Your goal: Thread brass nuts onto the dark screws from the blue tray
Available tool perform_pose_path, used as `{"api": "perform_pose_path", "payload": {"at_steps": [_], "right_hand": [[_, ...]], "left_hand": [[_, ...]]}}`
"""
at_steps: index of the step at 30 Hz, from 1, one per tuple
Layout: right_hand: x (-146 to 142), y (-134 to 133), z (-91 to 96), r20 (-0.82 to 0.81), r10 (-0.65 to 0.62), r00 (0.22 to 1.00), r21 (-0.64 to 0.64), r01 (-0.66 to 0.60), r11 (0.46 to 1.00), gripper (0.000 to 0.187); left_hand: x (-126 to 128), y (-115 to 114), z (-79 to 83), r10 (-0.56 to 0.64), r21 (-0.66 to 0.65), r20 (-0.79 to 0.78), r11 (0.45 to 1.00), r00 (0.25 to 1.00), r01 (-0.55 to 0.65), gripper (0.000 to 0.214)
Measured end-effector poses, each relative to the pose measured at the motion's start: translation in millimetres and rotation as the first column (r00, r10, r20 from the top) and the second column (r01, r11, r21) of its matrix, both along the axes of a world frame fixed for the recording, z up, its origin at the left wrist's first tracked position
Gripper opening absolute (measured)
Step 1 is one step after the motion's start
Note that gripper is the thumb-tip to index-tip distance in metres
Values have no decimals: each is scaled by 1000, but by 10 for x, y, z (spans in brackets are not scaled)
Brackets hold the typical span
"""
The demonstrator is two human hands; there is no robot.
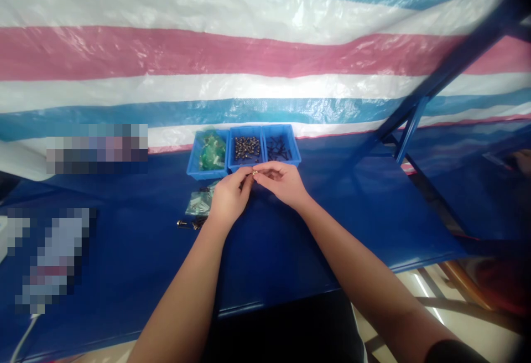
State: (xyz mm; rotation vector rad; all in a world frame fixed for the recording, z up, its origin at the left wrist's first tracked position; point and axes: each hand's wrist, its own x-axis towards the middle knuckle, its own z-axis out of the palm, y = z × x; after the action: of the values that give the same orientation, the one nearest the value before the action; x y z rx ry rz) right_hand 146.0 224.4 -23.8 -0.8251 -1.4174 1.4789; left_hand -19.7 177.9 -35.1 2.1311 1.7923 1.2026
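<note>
My left hand (229, 197) and my right hand (282, 181) meet fingertip to fingertip, just in front of the blue bins. Both are closed in a pinch around a small brass-coloured part (255, 173), mostly hidden by the fingers. Behind them, the middle bin (229, 155) holds many small brass-coloured metal pieces (247, 147). Dark, thin screw-like pieces (277, 147) lie in the right bin (296, 153). Green translucent plastic bags (213, 151) fill the left bin (207, 175). Beside my left wrist is a clear bag with white pieces (199, 203), near several dark and brass-coloured parts (182, 223).
A blue-covered table (282, 263) extends to both sides. Blurred-out items (62, 252) lie at the left, with a white cable (25, 338) below. A striped plastic sheet (249, 53) hangs behind. At the right, a blue metal frame (448, 69) slants over the table.
</note>
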Motion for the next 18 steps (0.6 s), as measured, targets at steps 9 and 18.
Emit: {"api": "perform_pose_path", "payload": {"at_steps": [9, 18], "right_hand": [[16, -4, 15, 4, -10, 1000, -17, 10, 1000, 25], [18, -11, 35, 16, -13, 1000, -21, 13, 1000, 26]], "left_hand": [[18, -2, 7, -1, -5, -4, 1000, 1000, 1, 22], [1, 2, -6, -8, 16, -2, 1000, 1000, 8, 24]]}}
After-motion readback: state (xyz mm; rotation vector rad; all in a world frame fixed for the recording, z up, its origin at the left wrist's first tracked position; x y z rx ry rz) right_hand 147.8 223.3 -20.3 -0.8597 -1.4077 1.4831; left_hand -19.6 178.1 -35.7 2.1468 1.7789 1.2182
